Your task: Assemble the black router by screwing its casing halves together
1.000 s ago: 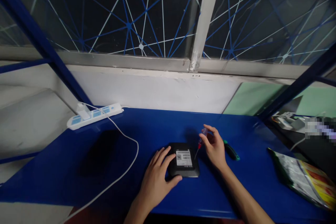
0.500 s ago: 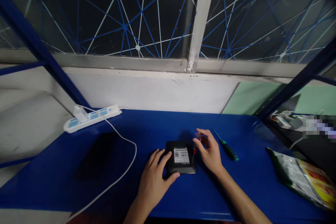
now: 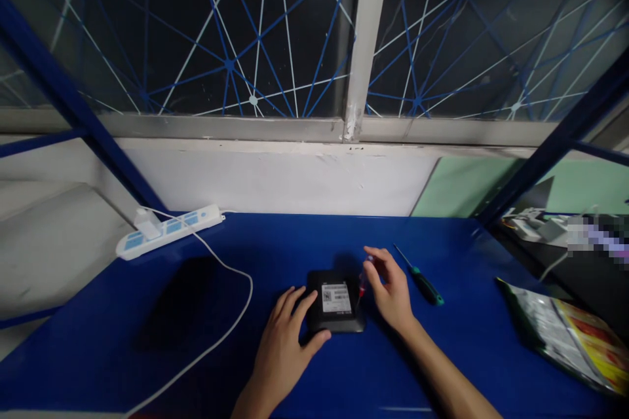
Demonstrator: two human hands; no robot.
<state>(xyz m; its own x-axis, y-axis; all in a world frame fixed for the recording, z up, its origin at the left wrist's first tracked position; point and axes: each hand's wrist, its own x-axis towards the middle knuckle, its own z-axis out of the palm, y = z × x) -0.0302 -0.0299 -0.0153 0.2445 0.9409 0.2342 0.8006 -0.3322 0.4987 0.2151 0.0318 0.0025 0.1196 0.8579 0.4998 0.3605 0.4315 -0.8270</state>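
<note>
A flat black device (image 3: 336, 325) with a white printed label (image 3: 337, 299) lies on the blue table. My left hand (image 3: 287, 334) grips its left side, thumb at the near edge and index fingertip by the label side, other fingers spread. In my right hand (image 3: 392, 288), thumb and fingers pinch the clear handle of a small screwdriver (image 3: 362, 289) with a red collar. It stands nearly upright, its tip at the device's right side; the exact contact point is too small to make out. A green-and-black screwdriver (image 3: 426, 285) lies to the right of that hand.
A white power strip (image 3: 171, 230) with a plugged-in adapter sits at the back left. Its white cable (image 3: 251, 288) curves across the table left of my hand. A shiny packet (image 3: 565, 334) lies at the right. Blue frame posts and a window stand behind.
The view has tilted up a little, so the table sits slightly lower and further left in the picture. Both hands keep nearly the same places on the device and the small screwdriver.
</note>
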